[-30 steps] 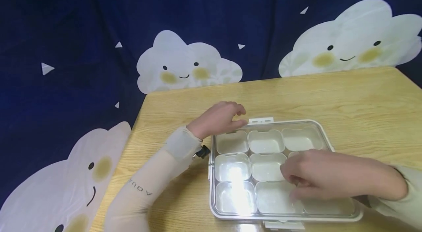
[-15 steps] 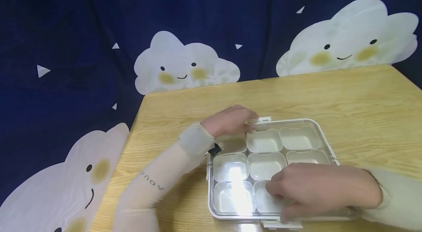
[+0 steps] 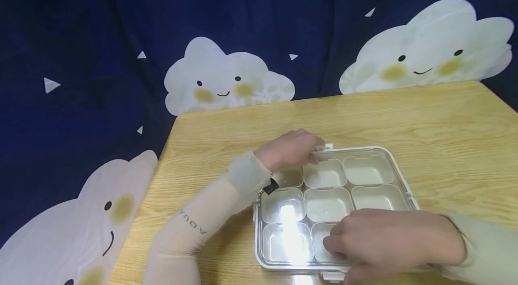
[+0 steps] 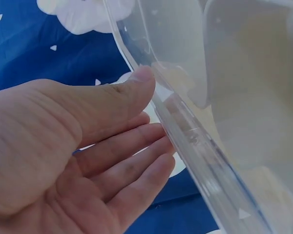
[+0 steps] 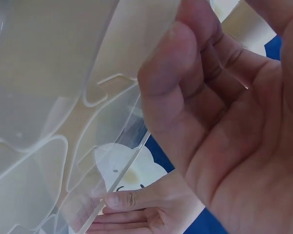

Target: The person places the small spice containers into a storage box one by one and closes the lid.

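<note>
A flat storage box (image 3: 328, 204) with a clear lid lies on the wooden table, holding rows of white compartments that look empty under the lid. My left hand (image 3: 289, 148) grips its far edge beside the back latch (image 3: 329, 146); in the left wrist view the thumb (image 4: 142, 80) lies at the lid's rim and the fingers are against the outer side. At the near edge my right hand (image 3: 376, 240) straddles the rim, thumb low by the front latch (image 3: 332, 276) and curled fingers over the lid. The right wrist view shows those fingers (image 5: 166, 73) bent at the box edge.
The wooden table (image 3: 226, 130) extends behind the box and to both sides. A dark blue curtain (image 3: 101, 20) with smiling white clouds hangs beyond its back and left edges. Another latch (image 3: 255, 211) sits on the box's left side.
My left hand has moved right along the far edge onto the back latch. My right hand has come down and left, nearer the front latch. The box has stayed almost in place.
</note>
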Demonstrator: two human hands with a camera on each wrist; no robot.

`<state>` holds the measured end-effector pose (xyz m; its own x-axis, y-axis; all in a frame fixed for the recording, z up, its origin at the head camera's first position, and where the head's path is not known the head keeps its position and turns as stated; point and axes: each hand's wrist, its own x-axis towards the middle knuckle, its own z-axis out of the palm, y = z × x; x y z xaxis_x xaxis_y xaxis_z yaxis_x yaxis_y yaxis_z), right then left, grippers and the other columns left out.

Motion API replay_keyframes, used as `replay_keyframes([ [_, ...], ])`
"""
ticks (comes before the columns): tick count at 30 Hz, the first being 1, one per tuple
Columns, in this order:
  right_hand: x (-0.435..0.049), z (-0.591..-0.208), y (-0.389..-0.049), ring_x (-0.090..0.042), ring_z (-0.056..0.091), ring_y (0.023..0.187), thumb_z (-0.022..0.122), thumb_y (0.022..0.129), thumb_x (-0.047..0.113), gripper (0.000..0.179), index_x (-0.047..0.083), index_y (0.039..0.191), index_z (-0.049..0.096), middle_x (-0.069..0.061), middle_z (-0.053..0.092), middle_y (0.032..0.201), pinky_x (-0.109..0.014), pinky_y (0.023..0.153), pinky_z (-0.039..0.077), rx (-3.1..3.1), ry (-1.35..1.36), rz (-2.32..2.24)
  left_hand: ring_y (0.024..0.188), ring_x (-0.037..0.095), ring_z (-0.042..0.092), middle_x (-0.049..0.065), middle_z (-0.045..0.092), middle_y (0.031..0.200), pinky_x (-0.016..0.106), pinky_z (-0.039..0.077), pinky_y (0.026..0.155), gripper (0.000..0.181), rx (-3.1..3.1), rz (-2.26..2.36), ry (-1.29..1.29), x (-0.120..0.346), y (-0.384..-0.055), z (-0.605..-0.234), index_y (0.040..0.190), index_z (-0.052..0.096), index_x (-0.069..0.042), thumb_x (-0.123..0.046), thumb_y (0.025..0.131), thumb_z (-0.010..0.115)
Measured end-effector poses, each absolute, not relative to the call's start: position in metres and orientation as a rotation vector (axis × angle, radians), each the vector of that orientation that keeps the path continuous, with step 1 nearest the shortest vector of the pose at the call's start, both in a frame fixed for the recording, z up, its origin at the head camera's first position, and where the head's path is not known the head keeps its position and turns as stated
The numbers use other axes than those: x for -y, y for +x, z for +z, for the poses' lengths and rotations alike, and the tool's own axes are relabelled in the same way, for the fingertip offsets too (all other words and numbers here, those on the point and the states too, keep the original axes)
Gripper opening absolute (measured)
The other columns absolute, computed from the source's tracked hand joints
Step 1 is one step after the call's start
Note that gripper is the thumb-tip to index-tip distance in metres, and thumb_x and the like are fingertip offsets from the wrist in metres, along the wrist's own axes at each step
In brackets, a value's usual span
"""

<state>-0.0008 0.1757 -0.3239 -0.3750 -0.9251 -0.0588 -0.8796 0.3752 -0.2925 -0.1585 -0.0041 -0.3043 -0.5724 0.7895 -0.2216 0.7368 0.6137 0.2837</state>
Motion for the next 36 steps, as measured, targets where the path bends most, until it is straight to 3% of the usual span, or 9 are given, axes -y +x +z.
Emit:
replay_keyframes([
  [3,-0.175,-0.324,0.0,0.005,0.025,0.055,0.075,0.088,0.044,0.034,0.029,0.078,0.047,0.024,0.032,0.069,-0.009,0.051,0.021,-2.423,-1.582,-0.316,0.094,0.011,0.064,-0.004,0.073,0.105,0.027,0.054,0.088,0.028,-2.539,0.218,1.21,0.003,-0.156,-0.304,0.127,0.069,-0.014,-0.02,0.1,0.069],
  [5,-0.174,-0.323,0.0,0.005,0.025,0.054,0.076,0.087,0.044,0.034,0.029,0.077,0.047,0.024,0.032,0.068,-0.01,0.05,0.022,-2.418,-1.534,-0.323,0.091,0.01,0.063,-0.005,0.072,0.101,0.025,0.053,0.086,0.03,-2.543,0.215,1.208,0.002,-0.155,-0.305,0.128,0.069,-0.014,-0.022,0.099,0.07],
  [9,-0.171,-0.322,0.0,0.004,0.028,0.054,0.077,0.086,0.045,0.033,0.029,0.078,0.049,0.023,0.034,0.067,-0.012,0.049,0.026,-2.402,-1.437,-0.336,0.074,0.008,0.048,-0.007,0.05,0.077,0.021,0.042,0.068,0.02,-2.519,0.233,1.201,0.001,-0.156,-0.306,0.113,0.071,-0.015,-0.027,0.097,0.072],
  [12,-0.169,-0.322,0.001,0.004,0.029,0.053,0.077,0.085,0.047,0.033,0.03,0.078,0.05,0.024,0.035,0.066,-0.013,0.049,0.027,-2.4,-1.401,-0.333,0.07,0.009,0.039,-0.006,0.035,0.073,0.022,0.033,0.063,0.015,-2.49,0.223,1.195,0.0,-0.158,-0.306,0.103,0.07,-0.016,-0.03,0.097,0.071],
  [23,-0.162,-0.325,0.004,0.002,0.029,0.054,0.082,0.077,0.047,0.037,0.029,0.079,0.051,0.022,0.036,0.065,-0.016,0.05,0.026,-2.453,-1.435,-0.197,0.069,0.009,0.041,-0.007,0.04,0.071,0.021,0.036,0.067,0.029,-2.387,0.192,1.184,-0.003,-0.169,-0.307,0.078,0.053,-0.019,-0.033,0.098,0.068],
  [36,-0.153,-0.332,0.01,-0.002,0.031,0.053,0.085,0.07,0.043,0.038,0.026,0.083,0.053,0.018,0.043,0.065,-0.022,0.048,0.03,-2.545,-1.462,0.029,0.065,0.006,0.043,-0.009,0.048,0.073,0.02,0.037,0.063,0.02,-2.32,0.193,1.223,-0.004,-0.181,-0.31,0.086,0.064,-0.017,-0.032,0.098,0.07],
])
